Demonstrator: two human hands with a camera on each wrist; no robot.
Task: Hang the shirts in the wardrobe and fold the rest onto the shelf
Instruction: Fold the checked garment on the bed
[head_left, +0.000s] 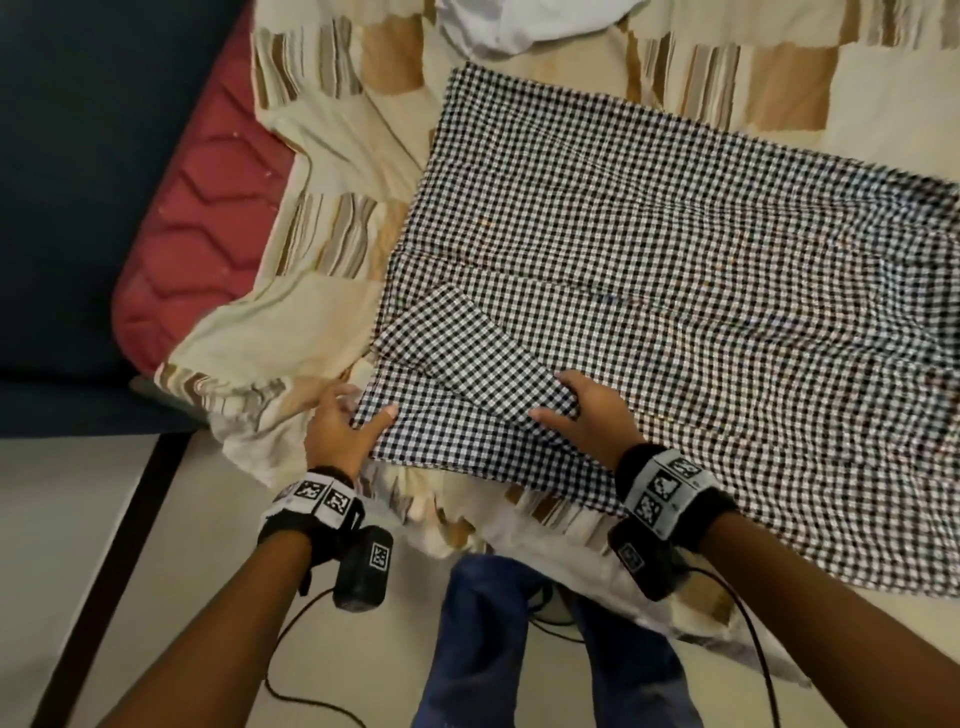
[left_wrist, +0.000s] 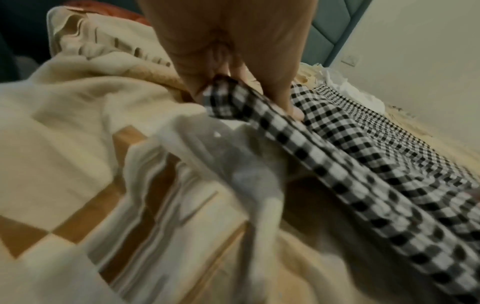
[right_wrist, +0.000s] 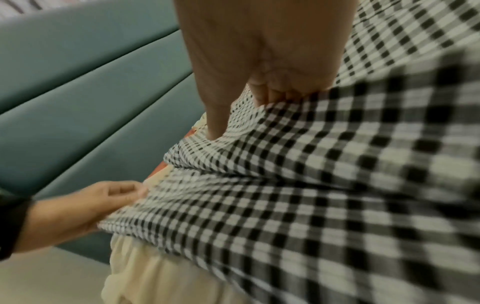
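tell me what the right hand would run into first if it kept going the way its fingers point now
The right hand already grips a fold of the checked shirt, fingers pointing up the bed. Going straight on, it would probably slide over more of that shirt; the white garment lies farther along, though depth is unclear.

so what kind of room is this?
Most likely a bedroom: a bed with a red mattress under a patchwork bedspread, a padded teal headboard, and a checked garment spread out on top.
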